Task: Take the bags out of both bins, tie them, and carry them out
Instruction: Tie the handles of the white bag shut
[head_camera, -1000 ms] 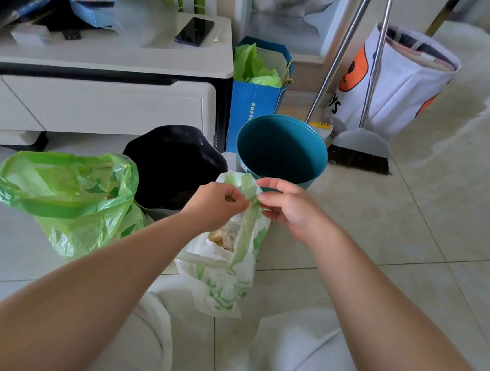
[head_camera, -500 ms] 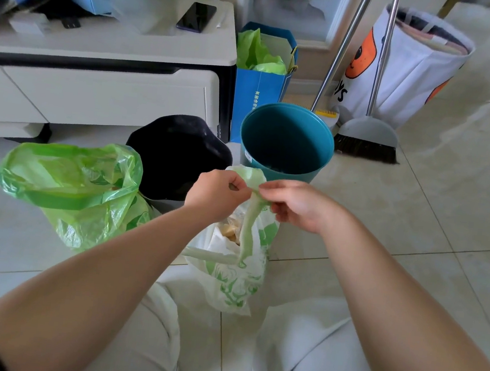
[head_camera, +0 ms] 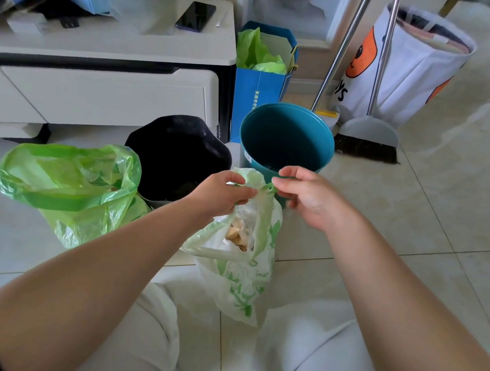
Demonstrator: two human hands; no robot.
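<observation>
A white bag with green print (head_camera: 243, 278) stands on the floor between my knees, with food scraps showing inside. My left hand (head_camera: 221, 195) pinches one of its handles at the top. My right hand (head_camera: 309, 198) pinches the other handle, close beside the left. A green bag (head_camera: 67, 191) sits open-mouthed on the floor to the left. Behind them stand a black bin (head_camera: 177, 154) and a teal bin (head_camera: 288, 138), both without bags.
A white low cabinet (head_camera: 107, 50) with a phone and clutter on top runs along the back left. A blue paper bag (head_camera: 260, 87) holding green plastic stands beside it. A broom (head_camera: 366, 137) and a white fabric basket (head_camera: 410, 66) stand at the back right.
My hands have drawn slightly apart while still holding the white bag's handles. The view has shifted a little.
</observation>
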